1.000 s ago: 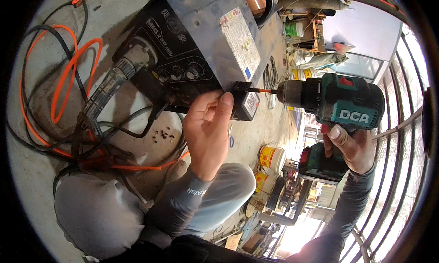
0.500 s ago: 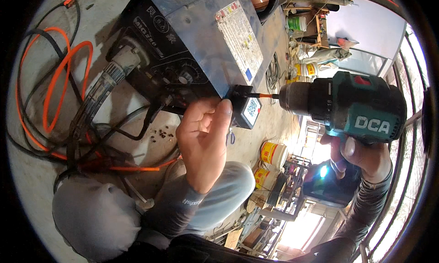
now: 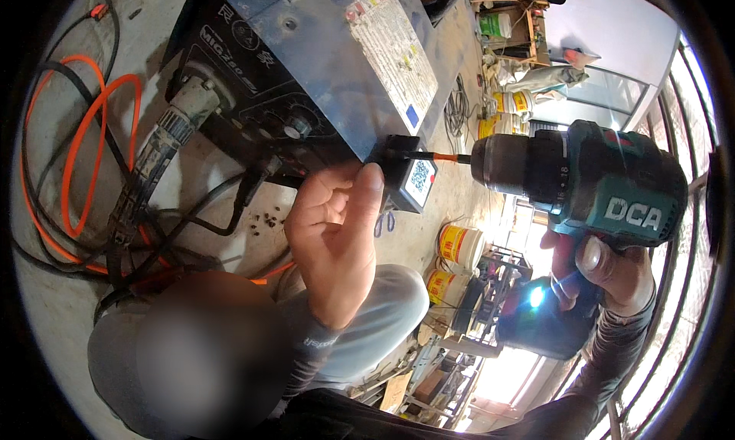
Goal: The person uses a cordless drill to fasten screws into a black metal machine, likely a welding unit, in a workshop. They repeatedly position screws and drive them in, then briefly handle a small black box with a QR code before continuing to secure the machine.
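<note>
My right hand (image 3: 616, 268) grips a green and black cordless drill (image 3: 612, 180), held level with its lamp lit. A thin bit with an orange band (image 3: 445, 158) reaches left from the chuck to a black block (image 3: 398, 148) at the corner of a welding machine (image 3: 306, 50). Whether the bit's tip is seated in a screw is hidden. My left hand (image 3: 337, 226) is pinched, thumb and fingers together, against the machine's corner beside the block. Anything between those fingertips is hidden. A white label (image 3: 421, 177) with a square code is below the bit.
Small dark screw-like pieces (image 3: 266, 220) lie scattered on the floor. An orange cable (image 3: 138, 111) and black hoses coil at left. A person's grey cap (image 3: 115, 371) is low at left. Buckets (image 3: 459, 245) and shelving stand at right.
The welding machine has shifted a little left and up in the view, and the drill slightly right. The capped head has turned and moved right. Both hands keep their grips.
</note>
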The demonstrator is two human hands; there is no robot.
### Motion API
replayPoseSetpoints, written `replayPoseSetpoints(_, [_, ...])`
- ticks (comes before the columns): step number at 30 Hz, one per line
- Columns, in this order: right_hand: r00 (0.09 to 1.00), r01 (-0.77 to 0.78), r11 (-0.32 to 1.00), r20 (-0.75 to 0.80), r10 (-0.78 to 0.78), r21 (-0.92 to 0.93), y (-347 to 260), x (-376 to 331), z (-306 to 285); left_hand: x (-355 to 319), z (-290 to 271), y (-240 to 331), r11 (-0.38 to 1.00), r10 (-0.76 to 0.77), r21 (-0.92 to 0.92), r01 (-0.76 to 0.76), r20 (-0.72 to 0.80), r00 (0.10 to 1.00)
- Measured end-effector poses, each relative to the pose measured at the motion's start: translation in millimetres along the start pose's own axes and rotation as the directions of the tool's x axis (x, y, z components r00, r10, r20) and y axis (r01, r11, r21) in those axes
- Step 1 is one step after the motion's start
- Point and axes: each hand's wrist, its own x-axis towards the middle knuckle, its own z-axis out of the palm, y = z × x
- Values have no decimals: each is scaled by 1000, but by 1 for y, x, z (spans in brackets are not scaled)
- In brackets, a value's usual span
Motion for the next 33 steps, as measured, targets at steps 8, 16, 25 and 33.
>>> replayPoseSetpoints(8, [993,43,999,109,-44,12,-15,4,1,9,3,17,970,201,147,-191,-56,978])
replayPoseSetpoints(16, [975,121,991,180,-129,58,-10,9,-7,26,7,71,-78,365,781,-620,601,711])
replayPoseSetpoints(25, [964,40,997,258,-57,71,4,4,-20,33,22,80,-293,251,623,-725,782,571])
replayPoseSetpoints(33, [953,120,984,262,-151,133,38,4,-21,43,16,70,-336,181,545,-768,838,515])
